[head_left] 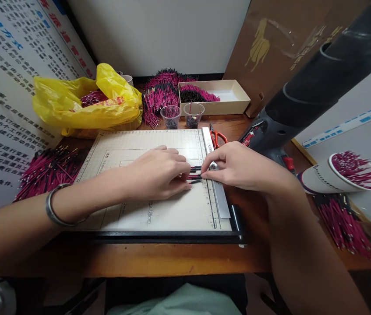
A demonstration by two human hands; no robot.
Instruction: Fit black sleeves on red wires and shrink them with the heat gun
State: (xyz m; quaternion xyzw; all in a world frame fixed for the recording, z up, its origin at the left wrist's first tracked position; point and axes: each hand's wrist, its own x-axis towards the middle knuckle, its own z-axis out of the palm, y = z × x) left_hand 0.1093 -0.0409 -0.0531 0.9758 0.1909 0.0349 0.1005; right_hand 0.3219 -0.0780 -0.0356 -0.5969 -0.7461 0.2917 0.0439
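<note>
A cream cutting board (172,218) with printed lines and a metal strip (220,197) along its right side lies on the table. On it, several short red-and-black wires (196,176) lie side by side near the strip. My left hand (164,173) has its fingers curled over the left part of these wires, hiding it. My right hand (234,166) pinches at the right ends of the wires, thumb and forefinger close together over the strip. What exactly sits between those fingertips is too small to tell.
Behind the board are a yellow bag (86,105), two clear cups (171,117), a cream box (233,105), wire heaps and red-handled pliers (217,138). At the right stand a dark cylindrical device (290,118) and a tilted paper cup (323,175) of wires. More wires (52,170) lie left.
</note>
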